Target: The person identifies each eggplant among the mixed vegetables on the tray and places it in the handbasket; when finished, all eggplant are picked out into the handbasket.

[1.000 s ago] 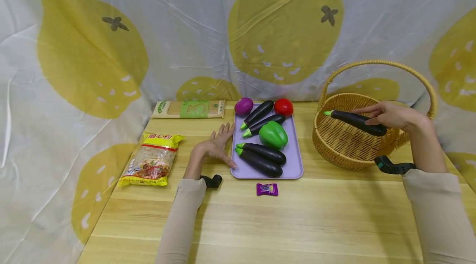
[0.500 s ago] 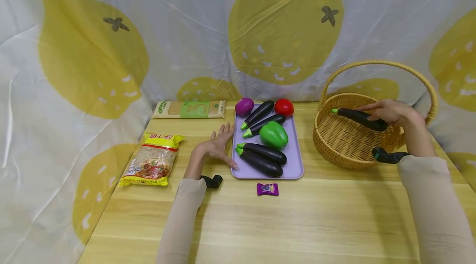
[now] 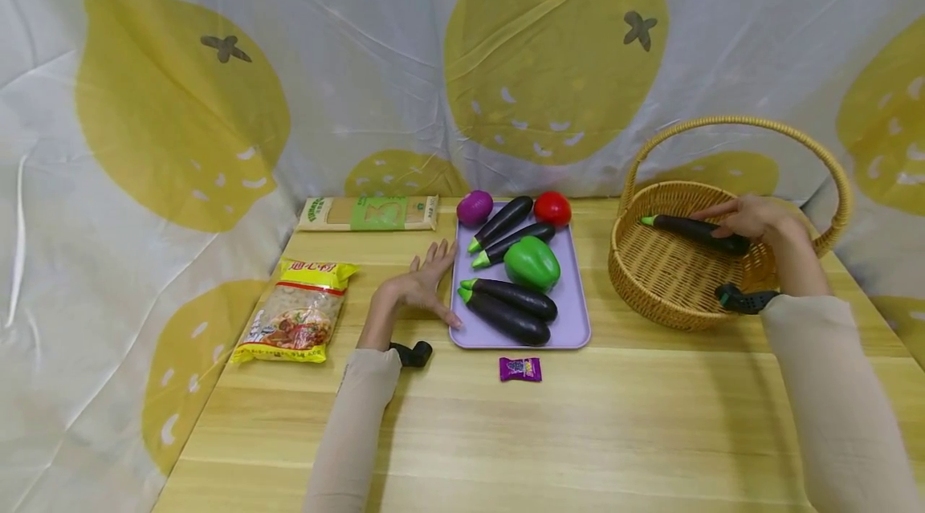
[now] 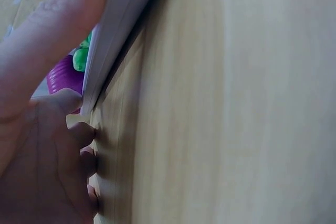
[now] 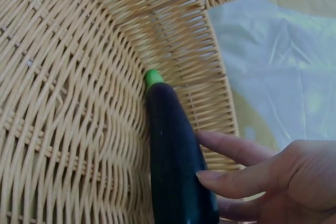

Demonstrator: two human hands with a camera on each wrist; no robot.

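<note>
Head view: the left hand [image 3: 417,287], fingers spread, touches a lilac tray [image 3: 576,320] near a yellow bag [image 3: 295,311] reading "通心粉"; farther off, the right hand [image 3: 755,220] pinches an eggplant [image 3: 682,230] inside a wicker basket [image 3: 650,280], and a packet [image 3: 379,213] marked "3" lies along the back of the counter [image 3: 636,433].

You have five eggplants [image 3: 685,230]; one green pepper [image 3: 532,263], one red tomato [image 3: 552,209] and one purple onion [image 3: 474,209]; one tray [image 3: 573,320]; one basket [image 3: 645,298]; one little purple packet [image 3: 520,369]; two bigger food packs [image 3: 298,312].
</note>
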